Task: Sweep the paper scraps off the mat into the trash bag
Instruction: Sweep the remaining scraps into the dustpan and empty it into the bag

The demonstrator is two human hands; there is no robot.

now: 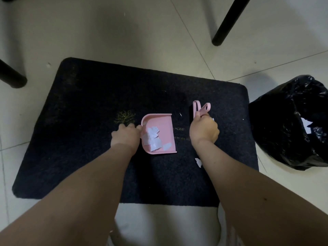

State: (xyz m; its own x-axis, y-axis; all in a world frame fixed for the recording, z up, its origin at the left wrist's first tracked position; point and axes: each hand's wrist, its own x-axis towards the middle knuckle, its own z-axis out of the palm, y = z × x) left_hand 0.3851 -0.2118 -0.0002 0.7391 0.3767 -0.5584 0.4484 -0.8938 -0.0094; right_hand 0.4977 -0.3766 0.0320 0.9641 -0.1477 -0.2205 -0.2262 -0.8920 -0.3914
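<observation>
Most of the paper scraps (152, 139) already lay heaped in the pink dustpan (158, 134), which sat flat near the middle of the dark mat (88, 139) with its open lip facing three o'clock. The left hand (125, 134) held the pan at its nine o'clock wall, fingers curled over the rim, though the handle itself was hidden behind the hand. The right hand (204, 129) was closed around the pink brush (199, 109), just beside the pan at three o'clock; the handle stuck out of the fist toward twelve o'clock, and the dark bristles could barely be told from the mat. Several scraps were left outside the pan: one torn piece (198, 162) at about five o'clock from the pan, under the right forearm, a sliver (180, 114) near the pan's one o'clock corner, a bit peeking out at the right hand's far side, and a tiny fleck closer to the mat's three o'clock edge. The black trash bag (291, 121) stood open on the tiled floor (124, 32) just off the mat's three o'clock edge, with some white paper (306, 123) already showing inside it. By my judgement the sweeping was well past halfway: the remaining strays needed brushing toward the pan's lip, and then the load had to be lifted level and tipped into the bag. The likely slip was light scraps sliding off the lip during that carry.
</observation>
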